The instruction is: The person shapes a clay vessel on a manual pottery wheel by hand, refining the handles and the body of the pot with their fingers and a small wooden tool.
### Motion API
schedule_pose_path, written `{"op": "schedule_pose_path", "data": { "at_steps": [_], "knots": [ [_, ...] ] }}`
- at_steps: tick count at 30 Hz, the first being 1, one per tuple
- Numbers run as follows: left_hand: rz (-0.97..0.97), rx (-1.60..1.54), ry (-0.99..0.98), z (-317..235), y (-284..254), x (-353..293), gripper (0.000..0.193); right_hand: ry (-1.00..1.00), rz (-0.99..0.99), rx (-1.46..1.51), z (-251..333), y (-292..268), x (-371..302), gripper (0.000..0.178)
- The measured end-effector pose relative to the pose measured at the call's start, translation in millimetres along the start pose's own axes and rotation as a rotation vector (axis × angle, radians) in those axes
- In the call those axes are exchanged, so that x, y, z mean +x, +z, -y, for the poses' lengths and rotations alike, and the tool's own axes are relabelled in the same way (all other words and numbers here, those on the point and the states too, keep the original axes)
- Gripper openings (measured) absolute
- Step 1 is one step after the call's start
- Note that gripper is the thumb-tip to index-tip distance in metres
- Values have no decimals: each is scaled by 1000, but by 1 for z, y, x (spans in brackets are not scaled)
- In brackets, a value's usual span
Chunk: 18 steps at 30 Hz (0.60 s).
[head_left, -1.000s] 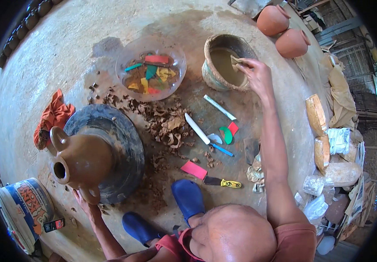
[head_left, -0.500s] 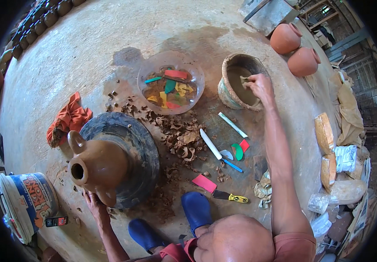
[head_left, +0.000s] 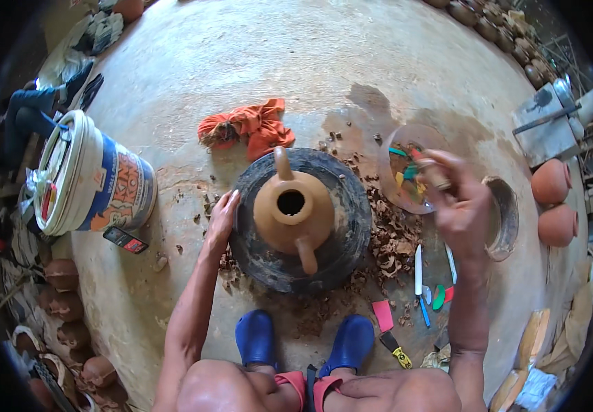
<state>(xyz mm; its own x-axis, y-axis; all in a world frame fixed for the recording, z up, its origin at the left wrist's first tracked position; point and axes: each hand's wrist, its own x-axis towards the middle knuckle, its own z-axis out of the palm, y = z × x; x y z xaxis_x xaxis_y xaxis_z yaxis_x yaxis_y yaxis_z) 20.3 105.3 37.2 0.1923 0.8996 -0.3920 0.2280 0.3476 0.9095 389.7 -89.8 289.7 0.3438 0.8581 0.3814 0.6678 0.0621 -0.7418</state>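
Note:
A brown clay jug [head_left: 294,206] with two handles and a dark round mouth stands on a dark potter's wheel [head_left: 341,264]. My left hand [head_left: 224,216] lies at the wheel's left edge, fingers stretched out along the rim. To the right, my right hand [head_left: 460,202] is raised, smeared by motion, with fingers closed around a small brownish piece too blurred to name. It partly covers a clear plastic basin [head_left: 387,168] holding coloured scrapers. Behind it, partly hidden by the hand, stands a clay-crusted bucket [head_left: 506,213].
Clay shavings [head_left: 391,237] lie right of the wheel, near a white knife [head_left: 418,264], a pink scraper [head_left: 382,316] and a putty knife [head_left: 395,349]. An orange cloth [head_left: 259,127] lies beyond the wheel. A white pail [head_left: 121,182] and phone [head_left: 125,239] are left; reddish pots [head_left: 557,225] stand far right.
My right hand has come out of the bucket and moved left with the small piece. The view has swung left, so the jug now appears central. My left hand stays at the wheel's edge.

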Motion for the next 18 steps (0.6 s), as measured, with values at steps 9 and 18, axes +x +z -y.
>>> {"op": "schedule_pose_path", "data": {
  "at_steps": [9, 18],
  "knots": [
    [-15, 107, 120, 12, 8, 18, 59, -385, 347, -193, 53, 93, 17, 40],
    [-219, 93, -178, 62, 29, -121, 65, -349, 323, -319, 59, 106, -13, 46]
  ]
}}
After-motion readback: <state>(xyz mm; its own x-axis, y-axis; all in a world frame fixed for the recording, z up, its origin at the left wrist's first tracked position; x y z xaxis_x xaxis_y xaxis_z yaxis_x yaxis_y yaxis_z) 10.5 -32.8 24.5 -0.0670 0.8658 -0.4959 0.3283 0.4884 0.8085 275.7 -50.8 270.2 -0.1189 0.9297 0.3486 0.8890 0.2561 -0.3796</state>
